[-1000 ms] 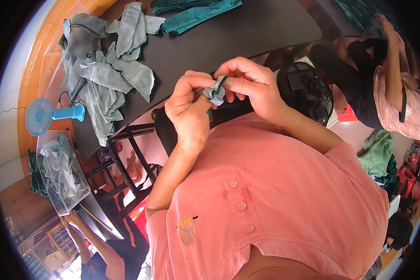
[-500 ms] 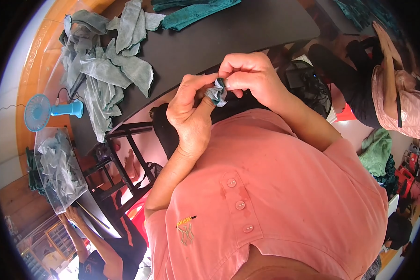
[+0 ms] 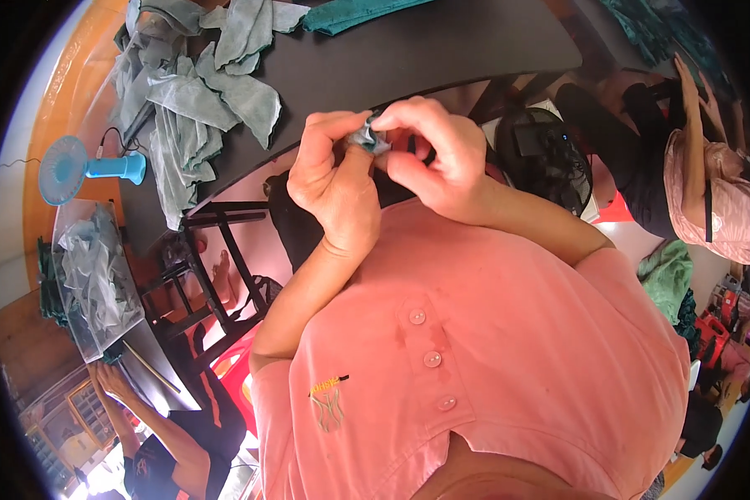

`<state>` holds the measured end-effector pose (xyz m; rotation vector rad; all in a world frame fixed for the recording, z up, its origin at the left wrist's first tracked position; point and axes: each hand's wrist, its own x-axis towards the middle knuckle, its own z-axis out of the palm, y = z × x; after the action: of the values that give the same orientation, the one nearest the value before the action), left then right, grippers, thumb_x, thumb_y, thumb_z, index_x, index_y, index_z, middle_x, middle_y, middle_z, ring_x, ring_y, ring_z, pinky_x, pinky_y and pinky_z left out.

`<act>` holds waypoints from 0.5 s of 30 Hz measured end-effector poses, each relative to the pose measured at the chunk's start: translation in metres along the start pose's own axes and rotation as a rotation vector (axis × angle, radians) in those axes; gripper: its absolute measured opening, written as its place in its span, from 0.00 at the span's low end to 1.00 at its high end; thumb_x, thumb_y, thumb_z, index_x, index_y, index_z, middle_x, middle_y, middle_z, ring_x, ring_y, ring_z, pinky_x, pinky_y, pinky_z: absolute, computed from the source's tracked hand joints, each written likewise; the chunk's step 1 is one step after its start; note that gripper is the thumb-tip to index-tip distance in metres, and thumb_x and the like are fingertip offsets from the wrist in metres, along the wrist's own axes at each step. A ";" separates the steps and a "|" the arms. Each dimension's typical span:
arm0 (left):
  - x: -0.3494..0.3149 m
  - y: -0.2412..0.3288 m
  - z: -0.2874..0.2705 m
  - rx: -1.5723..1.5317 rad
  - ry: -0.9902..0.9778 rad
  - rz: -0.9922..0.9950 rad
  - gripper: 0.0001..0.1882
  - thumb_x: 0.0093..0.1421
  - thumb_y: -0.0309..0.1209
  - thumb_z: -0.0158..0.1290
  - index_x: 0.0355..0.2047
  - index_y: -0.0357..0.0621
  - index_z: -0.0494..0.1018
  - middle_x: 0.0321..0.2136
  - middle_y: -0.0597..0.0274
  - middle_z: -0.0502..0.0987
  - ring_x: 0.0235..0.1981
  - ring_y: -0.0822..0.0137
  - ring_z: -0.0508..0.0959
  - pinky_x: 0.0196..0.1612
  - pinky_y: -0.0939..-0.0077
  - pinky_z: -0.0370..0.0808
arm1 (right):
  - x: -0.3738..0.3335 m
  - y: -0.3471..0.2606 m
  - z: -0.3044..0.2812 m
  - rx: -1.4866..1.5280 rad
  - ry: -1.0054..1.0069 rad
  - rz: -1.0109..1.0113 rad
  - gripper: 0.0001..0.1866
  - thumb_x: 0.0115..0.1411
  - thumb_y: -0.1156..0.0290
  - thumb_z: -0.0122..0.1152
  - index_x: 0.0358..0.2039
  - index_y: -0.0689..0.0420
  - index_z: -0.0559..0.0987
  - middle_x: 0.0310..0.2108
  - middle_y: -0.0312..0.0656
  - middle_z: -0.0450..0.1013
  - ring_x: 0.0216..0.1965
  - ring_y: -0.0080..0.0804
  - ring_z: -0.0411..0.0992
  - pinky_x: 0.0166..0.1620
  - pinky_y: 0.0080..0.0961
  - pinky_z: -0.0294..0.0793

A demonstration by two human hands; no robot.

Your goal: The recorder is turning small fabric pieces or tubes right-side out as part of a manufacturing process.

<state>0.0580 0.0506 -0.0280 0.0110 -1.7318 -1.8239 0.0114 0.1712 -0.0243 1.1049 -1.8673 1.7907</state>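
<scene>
A small bunched piece of grey-green velvet fabric [image 3: 375, 142] is held up in front of my chest, near the table edge. My left hand [image 3: 335, 179] pinches it between thumb and curled fingers. On its other side, my right hand [image 3: 443, 157] has the index fingertip at the fabric's upper edge and the thumb lower down, in a rounded grip. Part of the fabric is hidden behind the fingers.
Grey-green fabric pieces [image 3: 196, 108] lie heaped on the dark table [image 3: 442, 54], with a dark teal strip [image 3: 358, 12] at its far edge. A blue fan [image 3: 87, 171] stands at left. Co-workers sit at left and right; a black stool frame [image 3: 221, 258] is below the table.
Both hands have risen slightly and shifted left with the fabric. My right hand's fingers have moved from a tight pinch to a wider curve around it. The co-worker's hands at lower left moved a little.
</scene>
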 end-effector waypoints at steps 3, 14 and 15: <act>0.005 0.008 0.006 0.019 0.048 -0.030 0.09 0.54 0.11 0.52 0.32 0.36 0.74 0.31 0.68 0.73 0.26 0.79 0.68 0.27 0.86 0.65 | 0.009 0.006 -0.001 -0.034 0.039 -0.084 0.14 0.46 0.87 0.57 0.34 0.59 0.73 0.23 0.38 0.74 0.20 0.27 0.73 0.25 0.20 0.73; 0.013 0.016 -0.004 -0.317 -0.134 -0.701 0.07 0.57 0.22 0.59 0.37 0.38 0.77 0.29 0.68 0.77 0.28 0.77 0.72 0.33 0.81 0.70 | 0.032 0.017 -0.024 0.096 -0.135 0.132 0.10 0.52 0.86 0.53 0.35 0.61 0.72 0.26 0.36 0.72 0.26 0.18 0.71 0.30 0.18 0.70; 0.012 0.016 0.000 -0.322 -0.137 -0.698 0.07 0.57 0.22 0.59 0.37 0.38 0.77 0.29 0.68 0.77 0.28 0.77 0.72 0.33 0.81 0.70 | 0.030 0.009 -0.020 0.185 -0.103 0.312 0.10 0.55 0.83 0.54 0.38 0.60 0.72 0.28 0.37 0.71 0.28 0.19 0.71 0.33 0.18 0.70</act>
<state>0.0552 0.0459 -0.0092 0.4131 -1.6154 -2.6458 -0.0198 0.1803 -0.0060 1.0295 -2.0627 2.1518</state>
